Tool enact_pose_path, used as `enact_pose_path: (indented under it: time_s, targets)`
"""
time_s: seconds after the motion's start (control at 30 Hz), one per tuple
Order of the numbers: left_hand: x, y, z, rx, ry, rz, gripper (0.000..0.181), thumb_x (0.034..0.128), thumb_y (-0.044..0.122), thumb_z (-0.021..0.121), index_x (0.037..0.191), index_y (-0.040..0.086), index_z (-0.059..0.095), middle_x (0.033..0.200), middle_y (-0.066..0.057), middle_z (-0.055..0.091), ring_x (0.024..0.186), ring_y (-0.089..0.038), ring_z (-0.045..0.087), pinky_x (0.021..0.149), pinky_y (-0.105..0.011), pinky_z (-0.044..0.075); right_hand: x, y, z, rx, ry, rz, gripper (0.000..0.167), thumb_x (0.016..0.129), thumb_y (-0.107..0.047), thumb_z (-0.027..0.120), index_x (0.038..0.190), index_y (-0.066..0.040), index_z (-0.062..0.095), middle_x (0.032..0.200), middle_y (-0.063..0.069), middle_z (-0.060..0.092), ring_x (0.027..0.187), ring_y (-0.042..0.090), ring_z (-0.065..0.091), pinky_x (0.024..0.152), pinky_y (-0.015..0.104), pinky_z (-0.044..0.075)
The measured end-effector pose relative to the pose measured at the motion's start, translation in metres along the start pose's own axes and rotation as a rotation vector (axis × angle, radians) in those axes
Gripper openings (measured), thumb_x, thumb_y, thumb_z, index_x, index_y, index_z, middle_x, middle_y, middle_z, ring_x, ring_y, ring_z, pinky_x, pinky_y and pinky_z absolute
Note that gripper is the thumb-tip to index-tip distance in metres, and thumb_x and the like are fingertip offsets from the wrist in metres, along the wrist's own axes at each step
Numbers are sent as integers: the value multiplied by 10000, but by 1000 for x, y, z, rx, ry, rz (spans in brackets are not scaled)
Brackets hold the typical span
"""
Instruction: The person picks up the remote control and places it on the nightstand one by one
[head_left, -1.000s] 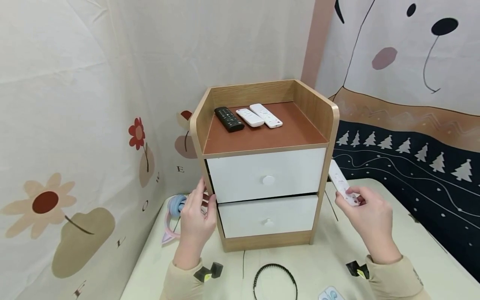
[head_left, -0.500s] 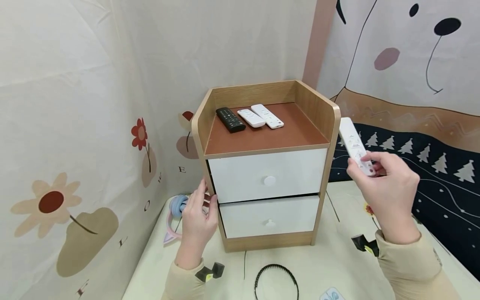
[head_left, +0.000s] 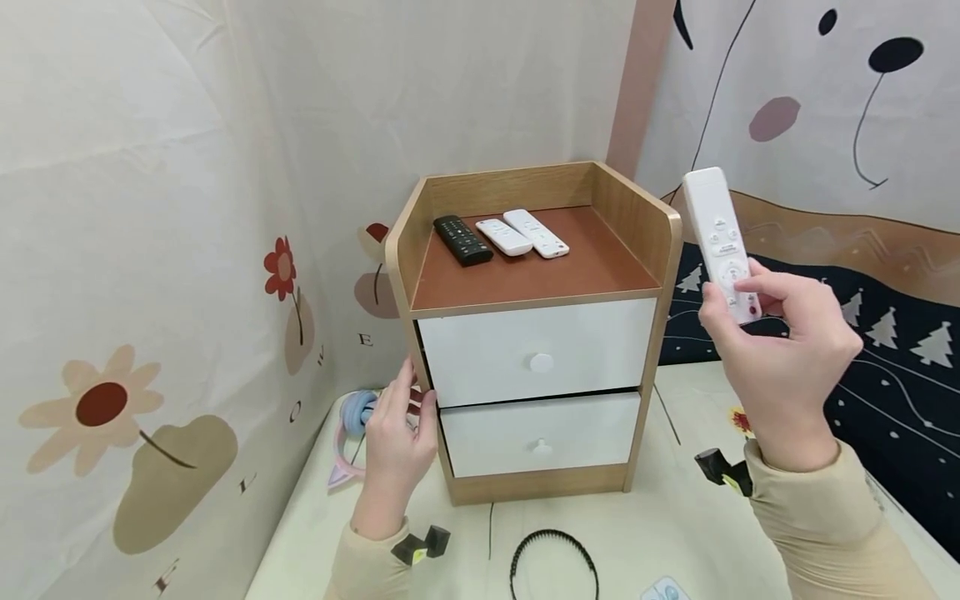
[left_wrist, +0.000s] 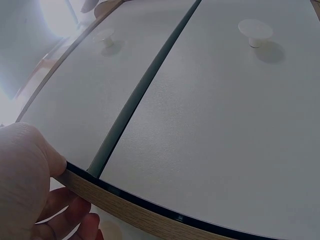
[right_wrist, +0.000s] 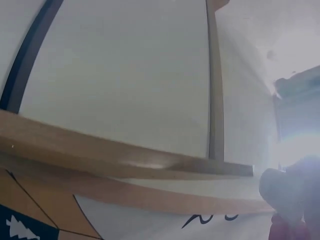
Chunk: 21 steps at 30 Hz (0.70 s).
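Note:
My right hand point(head_left: 795, 358) pinches the lower end of a white remote control point(head_left: 720, 225), tilted upward beside the cabinet's right wall. Glare and shadow blur that hand at the lower right of the right wrist view. The wooden drawer cabinet point(head_left: 536, 482) has a white upper drawer point(head_left: 480, 354) and a white lower drawer point(head_left: 487, 437). My left hand point(head_left: 393, 442) rests on its left side edge, thumb at the front and fingers along the outside. On the cabinet's brown top lie a black remote point(head_left: 462, 241) and two white remotes, a shorter one point(head_left: 504, 237) and a longer one point(head_left: 536, 233).
A black toothed headband point(head_left: 555, 533) and a pale case point(head_left: 664, 589) lie before the cabinet on the cream table point(head_left: 465, 550). Behind my left hand is a pastel headband point(head_left: 339, 450) with a blue bundle point(head_left: 356, 412). Printed cloth hangs behind and on both sides.
My right hand has lifted the white remote from low beside the drawers to above the height of the cabinet's top board. The left hand stays on the cabinet's edge.

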<state>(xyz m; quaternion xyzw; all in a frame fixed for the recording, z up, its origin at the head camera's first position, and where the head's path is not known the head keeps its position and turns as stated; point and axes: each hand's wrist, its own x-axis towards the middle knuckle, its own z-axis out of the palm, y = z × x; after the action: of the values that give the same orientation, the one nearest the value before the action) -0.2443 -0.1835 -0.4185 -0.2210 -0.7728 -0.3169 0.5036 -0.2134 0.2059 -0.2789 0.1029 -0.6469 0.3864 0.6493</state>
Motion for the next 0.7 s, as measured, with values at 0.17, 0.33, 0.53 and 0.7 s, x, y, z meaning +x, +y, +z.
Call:
enact_pose_path:
  time_s: [0.17, 0.33, 0.53, 0.7]
  targets:
    - [1, 0, -1, 9, 1, -2, 587, 957, -72, 713, 1522, -116, 559, 1000, -175, 737, 836, -272, 723, 632, -426, 655, -3, -8, 14, 65, -5, -87, 334, 842, -181, 861, 921, 135, 785, 1064, 294, 815, 957, 46, 718, 787, 90, 446]
    - [2, 1, -1, 5, 9, 4, 588, 954, -77, 713, 1521, -118, 560, 989, -176, 734, 832, -273, 723, 629, -416, 655, -8, -9, 23, 25, -63, -154, 302, 846, -216, 854, 908, 76, 808, 1078, 223, 840, 781, 388, 631, 766, 68, 358]
    - [1, 0, 0, 3, 3, 3, 593, 950, -76, 716, 1521, -119, 560, 984, -175, 733, 819, -265, 718, 630, -385, 653, -9, -13, 26, -57, -202, -159, 293, 879, -229, 838, 958, 53, 816, 1059, 214, 843, 790, 370, 632, 761, 97, 315]
    - [1, 0, 0, 3, -7, -7, 601, 958, -66, 714, 1534, -111, 550, 992, -171, 733, 831, -258, 719, 643, -368, 655, -6, -20, 32, -133, -271, -162, 272, 877, -220, 837, 974, 33, 817, 975, 206, 832, 762, 351, 614, 693, 182, 334]
